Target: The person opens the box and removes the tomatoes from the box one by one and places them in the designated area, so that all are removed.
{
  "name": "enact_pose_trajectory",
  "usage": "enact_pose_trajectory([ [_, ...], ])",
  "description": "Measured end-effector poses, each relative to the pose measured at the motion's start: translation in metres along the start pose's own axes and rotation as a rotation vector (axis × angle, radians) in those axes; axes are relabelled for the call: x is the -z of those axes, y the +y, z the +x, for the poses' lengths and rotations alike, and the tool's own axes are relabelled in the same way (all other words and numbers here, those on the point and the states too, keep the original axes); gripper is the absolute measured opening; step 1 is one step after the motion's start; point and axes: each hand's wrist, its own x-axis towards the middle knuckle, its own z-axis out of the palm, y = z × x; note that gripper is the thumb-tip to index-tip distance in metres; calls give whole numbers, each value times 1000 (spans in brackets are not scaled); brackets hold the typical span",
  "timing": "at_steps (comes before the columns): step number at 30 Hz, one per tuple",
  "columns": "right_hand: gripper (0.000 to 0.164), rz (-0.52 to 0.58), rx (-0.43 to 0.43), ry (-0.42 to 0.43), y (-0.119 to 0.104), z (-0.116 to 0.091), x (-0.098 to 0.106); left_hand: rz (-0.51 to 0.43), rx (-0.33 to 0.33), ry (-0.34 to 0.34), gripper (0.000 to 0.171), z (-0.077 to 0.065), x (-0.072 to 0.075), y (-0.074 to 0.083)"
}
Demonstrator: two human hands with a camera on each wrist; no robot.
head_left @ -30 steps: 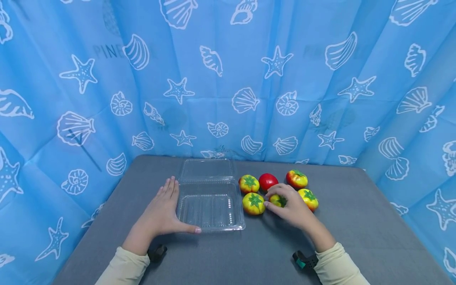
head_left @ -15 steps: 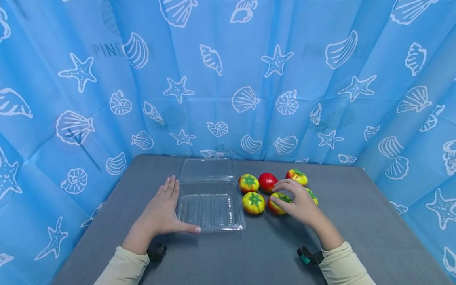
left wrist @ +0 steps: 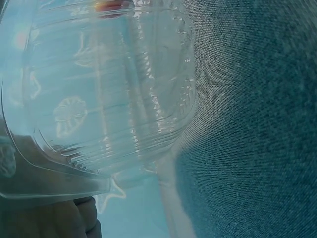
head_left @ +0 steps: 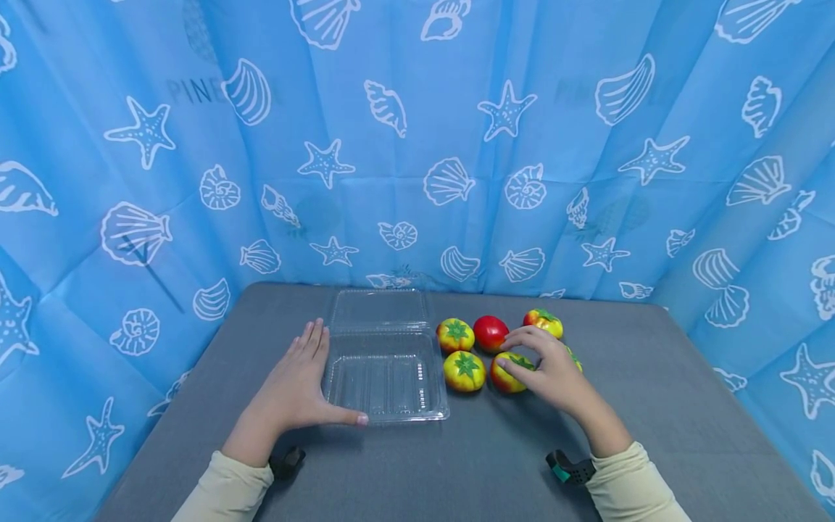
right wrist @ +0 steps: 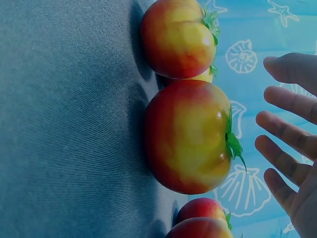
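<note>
My left hand [head_left: 290, 391] lies along the left side of a clear plastic clamshell box [head_left: 443, 407], thumb spread along its front edge. In the left wrist view, fingers [left wrist: 54, 220] show below the box wall [left wrist: 94, 124]. My right hand [head_left: 554, 373] hovers over a yellow-red toy tomato [head_left: 504, 380] with green leaves. The right wrist view shows loosely extended fingers [right wrist: 285, 129] apart from this tomato [right wrist: 188, 139], which sits on the cloth. Left of it stand two yellow tomatoes [head_left: 464, 373] beside the box, and a plain red tomato [head_left: 489, 334] behind.
The box's lid [head_left: 380, 309] lies folded back behind it. Another tomato [head_left: 543, 323] sits at the back right, and one more [head_left: 574, 358] is mostly hidden by my right hand. Grey cloth covers the table [head_left: 417, 471]; a blue shell-print curtain [head_left: 417, 145] hangs behind.
My right hand, earlier with its fingers around the near tomato, has moved off it to the right. The tomato stays on the table. My left hand and the box have not moved.
</note>
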Motion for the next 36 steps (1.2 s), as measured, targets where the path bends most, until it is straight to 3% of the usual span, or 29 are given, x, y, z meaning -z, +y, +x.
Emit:
enact_pose_trajectory([
  [8,28,8,-7,-4,0,-1,0,-4,8,37,147,2,1,1],
  [16,24,-11,9,17,1,-1,1,51,-44,186,125,3,5,7],
  [23,25,-44,-7,26,3,0,4,63,-54,242,113,2,5,9],
  [26,37,-109,-47,14,3,0,7,67,-65,264,111,3,4,8],
  [32,71,-350,-141,-20,7,-2,14,86,-83,295,115,4,3,7],
  [36,88,-446,-163,-24,10,-3,18,123,-70,296,121,4,2,4],
])
